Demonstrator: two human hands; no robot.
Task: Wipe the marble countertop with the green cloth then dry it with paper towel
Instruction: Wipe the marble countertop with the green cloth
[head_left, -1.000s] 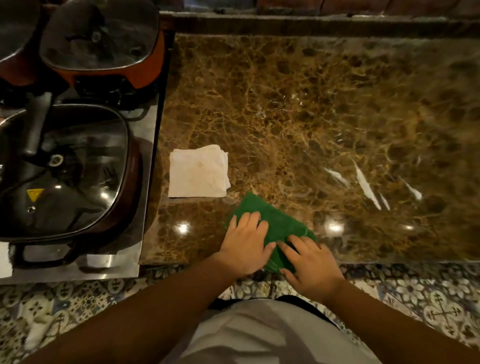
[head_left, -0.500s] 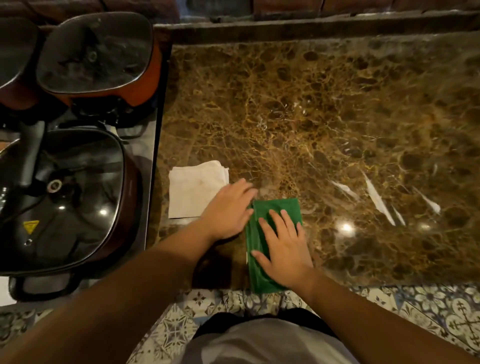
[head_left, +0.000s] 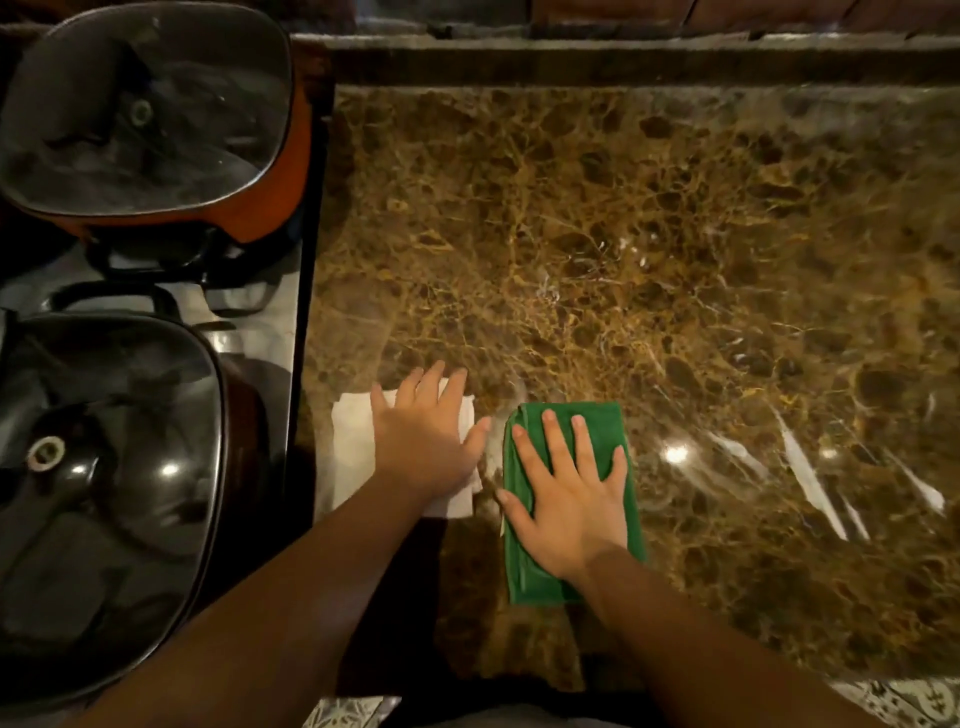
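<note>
The brown marble countertop (head_left: 649, 249) fills the middle and right of the view. A folded green cloth (head_left: 597, 421) lies near its front edge, and my right hand (head_left: 569, 499) lies flat on it with fingers spread. Just to its left sits a folded white paper towel (head_left: 350, 447). My left hand (head_left: 423, 436) rests flat on top of that towel, fingers apart, covering most of it. The two hands are side by side, nearly touching.
A stove stands left of the counter with two lidded pans: an orange one (head_left: 156, 114) at the back and a dark one (head_left: 104, 467) in front. A raised ledge (head_left: 623, 62) runs along the counter's back. Wet streaks (head_left: 800, 467) shine at the right.
My left hand has moved left off the green cloth and onto the paper towel. My right hand stays pressed on the cloth, which now lies straight. The view has come closer to the counter.
</note>
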